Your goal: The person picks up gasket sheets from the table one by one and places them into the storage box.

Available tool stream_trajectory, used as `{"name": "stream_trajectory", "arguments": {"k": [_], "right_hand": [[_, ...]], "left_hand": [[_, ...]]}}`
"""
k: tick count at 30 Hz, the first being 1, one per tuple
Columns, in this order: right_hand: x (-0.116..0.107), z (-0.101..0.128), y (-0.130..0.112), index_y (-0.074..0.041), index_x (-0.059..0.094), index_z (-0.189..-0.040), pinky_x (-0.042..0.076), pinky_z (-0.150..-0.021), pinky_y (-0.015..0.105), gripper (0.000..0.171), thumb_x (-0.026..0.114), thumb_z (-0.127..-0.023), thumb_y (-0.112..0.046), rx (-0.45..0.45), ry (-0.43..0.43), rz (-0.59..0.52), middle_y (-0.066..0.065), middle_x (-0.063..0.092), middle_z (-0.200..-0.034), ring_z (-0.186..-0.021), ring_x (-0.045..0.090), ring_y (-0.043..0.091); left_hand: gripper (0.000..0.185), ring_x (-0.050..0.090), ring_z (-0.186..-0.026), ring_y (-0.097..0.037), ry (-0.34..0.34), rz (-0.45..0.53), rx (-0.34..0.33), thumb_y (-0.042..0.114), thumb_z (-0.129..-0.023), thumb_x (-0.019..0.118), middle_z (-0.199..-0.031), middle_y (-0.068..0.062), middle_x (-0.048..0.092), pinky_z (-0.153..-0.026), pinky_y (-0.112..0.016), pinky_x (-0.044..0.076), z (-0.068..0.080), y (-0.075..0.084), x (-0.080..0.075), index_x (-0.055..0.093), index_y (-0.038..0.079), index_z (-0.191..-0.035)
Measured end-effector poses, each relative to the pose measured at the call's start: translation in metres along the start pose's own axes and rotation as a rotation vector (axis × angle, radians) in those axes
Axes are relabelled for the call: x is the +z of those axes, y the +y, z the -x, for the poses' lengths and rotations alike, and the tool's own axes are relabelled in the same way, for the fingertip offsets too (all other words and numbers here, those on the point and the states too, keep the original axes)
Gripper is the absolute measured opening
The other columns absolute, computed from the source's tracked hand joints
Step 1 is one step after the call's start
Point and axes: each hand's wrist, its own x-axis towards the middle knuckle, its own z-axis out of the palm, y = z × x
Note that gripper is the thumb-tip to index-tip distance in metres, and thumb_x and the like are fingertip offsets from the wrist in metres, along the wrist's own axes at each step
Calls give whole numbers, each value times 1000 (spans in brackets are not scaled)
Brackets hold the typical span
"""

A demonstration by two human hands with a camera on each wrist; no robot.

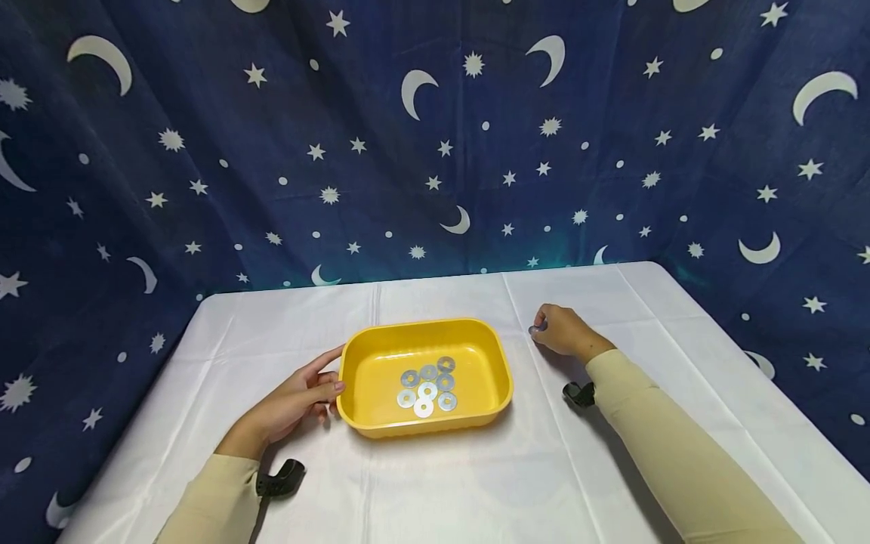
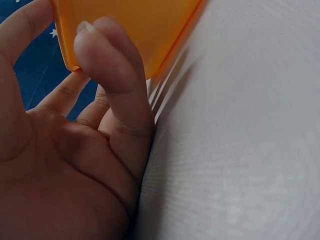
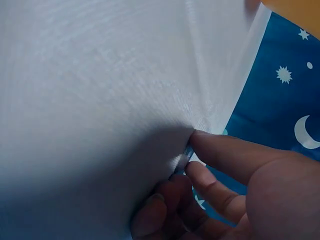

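Note:
A yellow tray (image 1: 360,378) sits mid-table with several flat metal washers (image 1: 428,384) lying in it. My left hand (image 1: 325,375) rests against the tray's left outer wall, thumb by the rim and fingers fairly straight. In the left wrist view a finger (image 2: 112,65) presses on the yellow tray (image 2: 130,20). My right hand (image 1: 538,331) lies on the cloth just right of the tray's far corner, fingers curled, pinching a single washer (image 1: 534,330). In the right wrist view the washer (image 3: 188,153) shows edge-on between thumb and fingertips, touching the cloth.
A white cloth (image 1: 476,476) covers the table, with creases running front to back. A dark blue curtain (image 1: 435,151) printed with stars and moons hangs close behind and at both sides. Black wrist straps (image 1: 282,477) (image 1: 578,393) sit on my forearms.

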Motion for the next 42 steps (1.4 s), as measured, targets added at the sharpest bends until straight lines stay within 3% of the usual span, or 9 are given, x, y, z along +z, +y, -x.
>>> {"name": "stream_trajectory", "arguments": {"k": [8,14,25,36,42], "right_hand": [[-6,3,2,-1,56,-95,49,-69,30,21,70,-90,-16,-26,-20,-20,10,60,-85,-75,56,20],[-2,6,3,-1,54,-98,48,-69,30,23,73,-88,-11,-47,22,-37,11,60,-86,-76,54,20],[-7,24,-7,-6,57,-103,47,-66,30,7,60,-96,-6,-112,17,-74,12,61,-89,-74,53,22],[-18,55,-42,-9,59,-100,47,-62,28,13,55,-95,2,-350,100,-125,9,63,-91,-74,54,19],[-15,68,-72,-10,60,-105,52,-67,26,14,57,-96,1,-384,61,-166,9,64,-94,-80,56,19]], "left_hand": [[74,59,-74,-14,-5,7,11,20,-101,59,-103,-3,60,-61,-23,55,1,1,0,16,20,-161],[74,59,-75,-14,-4,5,7,20,-101,60,-103,-4,60,-61,-22,54,1,2,1,17,20,-161],[77,59,-75,-14,4,3,-6,23,-99,62,-101,-3,60,-62,-22,55,1,3,0,16,20,-161],[77,60,-75,-14,3,9,1,22,-99,62,-105,-4,60,-62,-22,55,2,2,1,16,20,-161],[76,60,-75,-14,3,12,-4,21,-100,62,-102,-3,60,-61,-22,55,0,0,1,16,20,-161]]}}
